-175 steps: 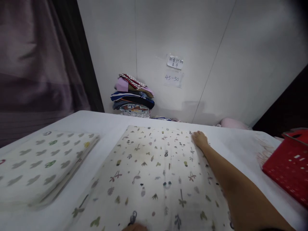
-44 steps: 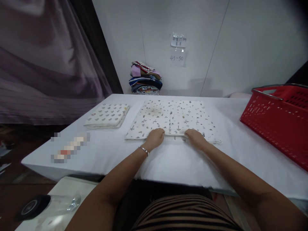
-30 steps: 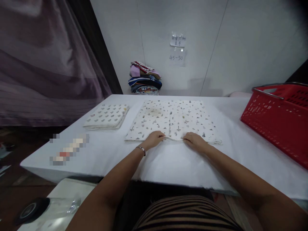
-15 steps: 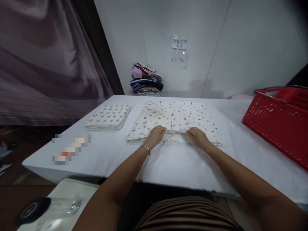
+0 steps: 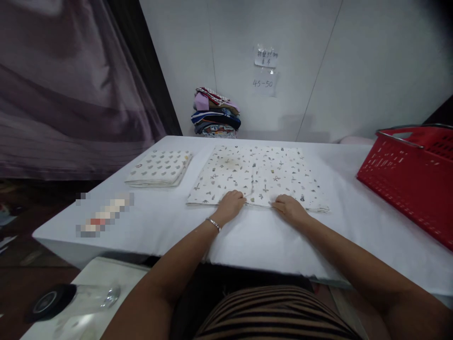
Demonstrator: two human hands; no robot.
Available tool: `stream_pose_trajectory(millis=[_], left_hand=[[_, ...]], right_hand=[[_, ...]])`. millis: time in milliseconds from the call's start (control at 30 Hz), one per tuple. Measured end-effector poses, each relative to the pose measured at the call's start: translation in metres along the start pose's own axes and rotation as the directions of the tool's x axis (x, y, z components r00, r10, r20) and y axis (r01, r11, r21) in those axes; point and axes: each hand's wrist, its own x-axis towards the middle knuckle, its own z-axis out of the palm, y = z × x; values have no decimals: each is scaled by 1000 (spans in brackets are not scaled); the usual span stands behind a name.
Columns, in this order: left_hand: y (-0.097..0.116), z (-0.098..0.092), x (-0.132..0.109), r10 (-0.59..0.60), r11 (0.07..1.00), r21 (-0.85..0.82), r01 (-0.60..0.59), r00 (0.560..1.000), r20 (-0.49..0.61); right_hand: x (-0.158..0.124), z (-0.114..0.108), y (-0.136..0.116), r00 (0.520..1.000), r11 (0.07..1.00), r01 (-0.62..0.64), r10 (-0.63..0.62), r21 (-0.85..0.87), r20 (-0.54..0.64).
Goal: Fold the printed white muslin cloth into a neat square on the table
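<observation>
A white cloth (image 5: pixel 255 174) with a small scattered print lies folded and flat on the white-covered table, its near edge towards me. My left hand (image 5: pixel 231 204), a bracelet (image 5: pixel 213 224) at its wrist, is closed on that near edge, left of the middle. Right of the middle, my right hand (image 5: pixel 289 208) grips the same edge, its fingers curled at the hem. Both hands rest low at the tabletop, and the fingertips are partly hidden. To the left lies another folded cloth (image 5: pixel 159 167), white with rows of grey-green motifs.
A red plastic basket (image 5: pixel 406 174) with a metal handle stands at the right. Behind the table's back edge rises a stack of folded fabrics (image 5: pixel 215 113). A blurred-out item (image 5: pixel 106 215) lies at the left. A clear jar with a black lid (image 5: pixel 53 302) lies low at the left.
Both hands have come down towards me. The cloth's near edge, held up before, now lies flat on the table. My view has shifted slightly.
</observation>
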Motion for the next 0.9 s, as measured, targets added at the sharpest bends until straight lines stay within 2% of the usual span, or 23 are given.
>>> stream_pose_trajectory(millis=[167, 333, 433, 533, 733, 900], left_hand=[[5, 3, -1, 19, 999, 26, -19, 1000, -2], [9, -3, -4, 16, 1000, 14, -17, 999, 29], [9, -8, -4, 26, 1000, -15, -25, 999, 42], [8, -8, -1, -20, 1000, -21, 21, 999, 36], [5, -4, 8, -85, 996, 10, 85, 996, -7], [3, 1, 16, -161, 987, 11, 162, 985, -53]], right_hand=[[-1, 0, 1, 997, 996, 77, -76, -38, 12], [-4, 1, 4, 994, 992, 110, -108, -64, 32], [-4, -1, 4, 995, 994, 89, -86, -63, 43], [-3, -3, 4, 998, 998, 51, -50, -28, 38], [0, -11, 10, 999, 996, -21, 24, 90, -32], [7, -13, 10, 994, 996, -85, 87, 33, -63]])
